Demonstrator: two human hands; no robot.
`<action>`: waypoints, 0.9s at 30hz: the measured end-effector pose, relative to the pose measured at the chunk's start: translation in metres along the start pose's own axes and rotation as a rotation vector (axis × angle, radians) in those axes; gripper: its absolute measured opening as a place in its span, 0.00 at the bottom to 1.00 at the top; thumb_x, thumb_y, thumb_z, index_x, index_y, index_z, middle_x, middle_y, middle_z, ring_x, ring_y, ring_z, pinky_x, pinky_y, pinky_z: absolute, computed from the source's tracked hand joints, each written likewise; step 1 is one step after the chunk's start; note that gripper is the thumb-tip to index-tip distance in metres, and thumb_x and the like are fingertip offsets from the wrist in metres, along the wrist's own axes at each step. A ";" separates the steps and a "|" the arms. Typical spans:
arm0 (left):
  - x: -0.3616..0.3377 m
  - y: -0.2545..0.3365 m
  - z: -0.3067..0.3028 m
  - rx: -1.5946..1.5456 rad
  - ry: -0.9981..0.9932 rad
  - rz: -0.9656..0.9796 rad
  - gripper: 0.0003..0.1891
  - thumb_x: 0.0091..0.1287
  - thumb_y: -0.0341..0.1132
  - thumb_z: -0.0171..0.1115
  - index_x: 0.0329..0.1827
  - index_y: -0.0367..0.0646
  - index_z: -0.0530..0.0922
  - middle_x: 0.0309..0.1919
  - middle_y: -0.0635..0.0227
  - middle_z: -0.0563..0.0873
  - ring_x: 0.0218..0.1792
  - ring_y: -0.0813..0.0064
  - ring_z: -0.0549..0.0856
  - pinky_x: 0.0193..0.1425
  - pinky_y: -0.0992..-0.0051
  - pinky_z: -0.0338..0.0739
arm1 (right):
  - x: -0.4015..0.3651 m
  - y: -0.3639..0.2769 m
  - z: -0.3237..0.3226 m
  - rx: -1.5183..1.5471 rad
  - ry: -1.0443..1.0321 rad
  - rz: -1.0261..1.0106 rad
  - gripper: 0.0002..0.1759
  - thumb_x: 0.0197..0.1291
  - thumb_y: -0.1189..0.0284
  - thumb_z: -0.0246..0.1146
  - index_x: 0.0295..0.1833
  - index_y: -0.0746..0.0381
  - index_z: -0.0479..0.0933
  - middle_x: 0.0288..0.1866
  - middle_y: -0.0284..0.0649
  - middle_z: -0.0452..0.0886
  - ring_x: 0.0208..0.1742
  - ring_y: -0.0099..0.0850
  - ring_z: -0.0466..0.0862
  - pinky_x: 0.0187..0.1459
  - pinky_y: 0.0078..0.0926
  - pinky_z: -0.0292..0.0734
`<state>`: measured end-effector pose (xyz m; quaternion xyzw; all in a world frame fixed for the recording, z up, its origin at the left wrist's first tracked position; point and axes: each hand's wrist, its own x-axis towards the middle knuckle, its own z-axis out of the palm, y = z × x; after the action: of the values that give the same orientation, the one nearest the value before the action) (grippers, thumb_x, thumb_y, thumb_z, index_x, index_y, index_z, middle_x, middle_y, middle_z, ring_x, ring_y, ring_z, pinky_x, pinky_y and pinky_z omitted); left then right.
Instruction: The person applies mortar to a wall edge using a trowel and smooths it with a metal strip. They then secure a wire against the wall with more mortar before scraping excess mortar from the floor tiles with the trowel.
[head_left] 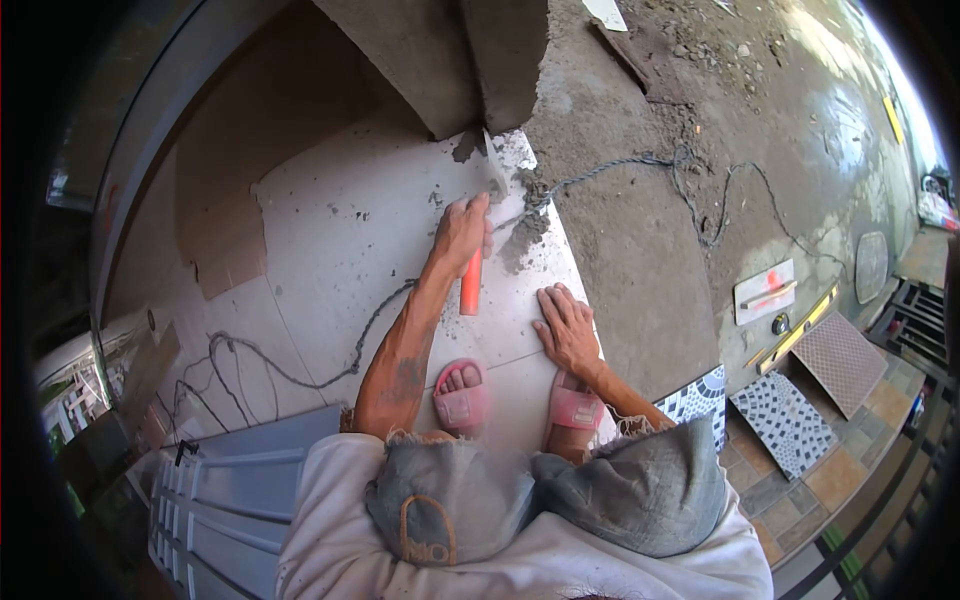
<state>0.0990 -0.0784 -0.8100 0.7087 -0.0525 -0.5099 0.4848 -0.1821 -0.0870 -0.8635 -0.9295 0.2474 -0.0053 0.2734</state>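
Note:
My left hand is closed around the orange handle of a small trowel. The trowel's pale blade points away from me, its tip by the foot of a grey cement-coated column. Wet mortar is smeared on the white tile at that foot. My right hand lies with fingers spread on the white tiled floor, close to its right edge. A dark twisted cord passes under or beside the left hand; exactly how is hidden.
Right of the tile edge lies rough, dirty concrete. A flat float, a yellow level and patterned tiles lie at right. Brown cardboard covers floor at left, and a grey panelled door stands at lower left.

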 end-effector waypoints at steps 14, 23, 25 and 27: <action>-0.034 0.002 -0.029 -0.161 -0.146 -0.098 0.22 0.72 0.51 0.57 0.45 0.36 0.75 0.27 0.67 0.78 0.22 0.75 0.77 0.23 0.74 0.74 | 0.000 0.002 0.005 0.005 0.054 -0.029 0.33 0.68 0.61 0.62 0.75 0.60 0.65 0.72 0.47 0.67 0.77 0.44 0.64 0.69 0.47 0.60; -0.072 0.030 -0.117 1.044 0.109 0.216 0.20 0.66 0.42 0.63 0.50 0.33 0.73 0.33 0.48 0.85 0.32 0.54 0.87 0.35 0.60 0.80 | 0.099 -0.047 -0.046 0.098 0.215 -0.152 0.37 0.62 0.69 0.66 0.77 0.56 0.62 0.70 0.43 0.68 0.72 0.41 0.66 0.61 0.47 0.64; -0.067 0.027 -0.123 1.110 0.189 0.336 0.20 0.66 0.39 0.65 0.52 0.35 0.70 0.32 0.44 0.84 0.34 0.46 0.86 0.39 0.55 0.80 | 0.125 -0.053 -0.051 0.024 0.188 -0.234 0.36 0.64 0.73 0.61 0.77 0.57 0.60 0.65 0.40 0.70 0.69 0.36 0.68 0.57 0.49 0.64; -0.056 0.032 -0.127 1.196 0.265 0.424 0.21 0.66 0.37 0.66 0.54 0.36 0.67 0.34 0.42 0.83 0.37 0.40 0.85 0.42 0.51 0.80 | 0.143 -0.046 -0.044 -0.030 0.148 -0.300 0.35 0.64 0.74 0.59 0.77 0.58 0.61 0.60 0.39 0.72 0.65 0.35 0.70 0.55 0.48 0.63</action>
<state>0.1841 0.0176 -0.7477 0.8875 -0.4061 -0.1939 0.0991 -0.0422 -0.1420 -0.8207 -0.9571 0.1251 -0.1106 0.2366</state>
